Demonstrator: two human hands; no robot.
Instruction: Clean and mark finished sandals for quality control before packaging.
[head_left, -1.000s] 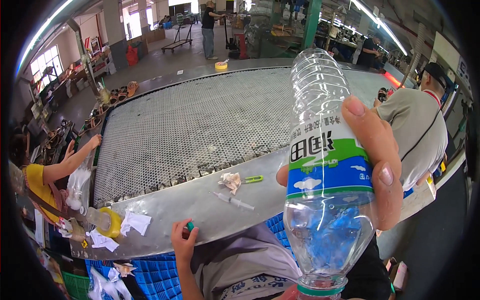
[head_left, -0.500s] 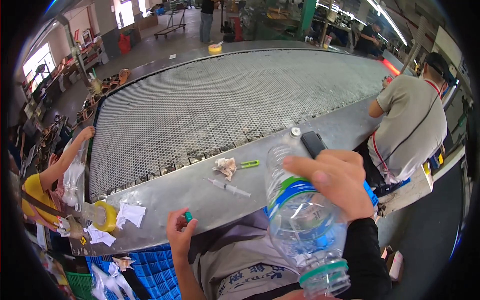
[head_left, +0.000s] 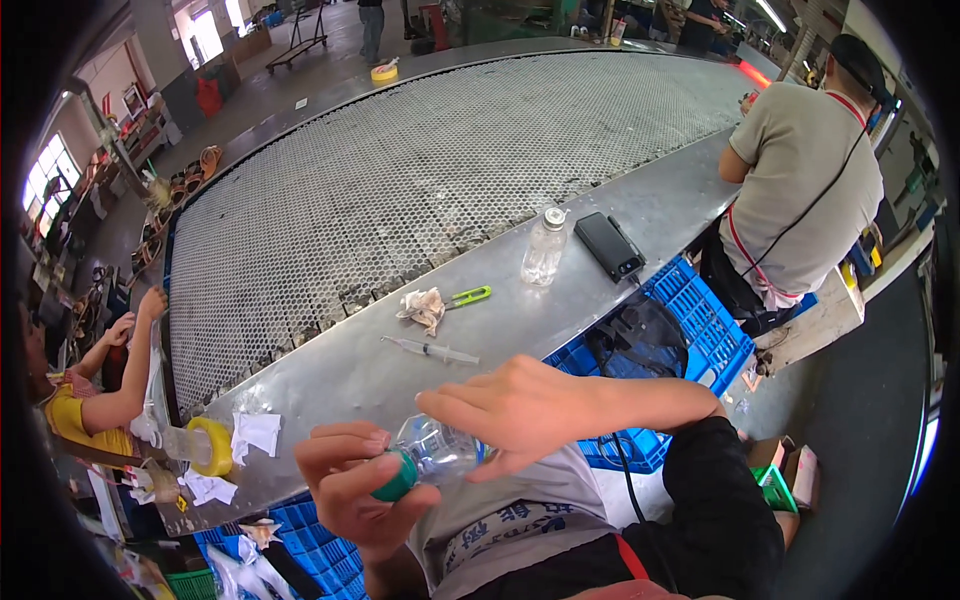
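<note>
My right hand (head_left: 525, 408) is wrapped round a clear plastic bottle (head_left: 432, 446), which lies tilted in front of my body with its neck to the left. The fingers of my left hand (head_left: 362, 485) close round a green cap (head_left: 402, 477) at the bottle's mouth. Whether the cap is threaded on cannot be made out. Beyond my hands on the metal ledge lie a syringe (head_left: 432, 350), a crumpled tissue (head_left: 424, 309) and a green-handled cutter (head_left: 469, 296). Farther right stand a small clear bottle (head_left: 545, 249) with a pale lid and a black phone (head_left: 608, 246).
A wide honeycomb mesh table (head_left: 380, 190) stretches beyond the ledge. White cloth pieces (head_left: 256, 433) and a yellow tape roll (head_left: 211, 446) lie at the left. Blue crates (head_left: 712, 335) stand below the edge. One co-worker (head_left: 800, 190) sits right; another's arm (head_left: 125, 385) reaches in from the left.
The bottle has swung down and left from near my view to my left hand. The cap, held apart before, is now at its mouth. The small bottle behind has come into full sight.
</note>
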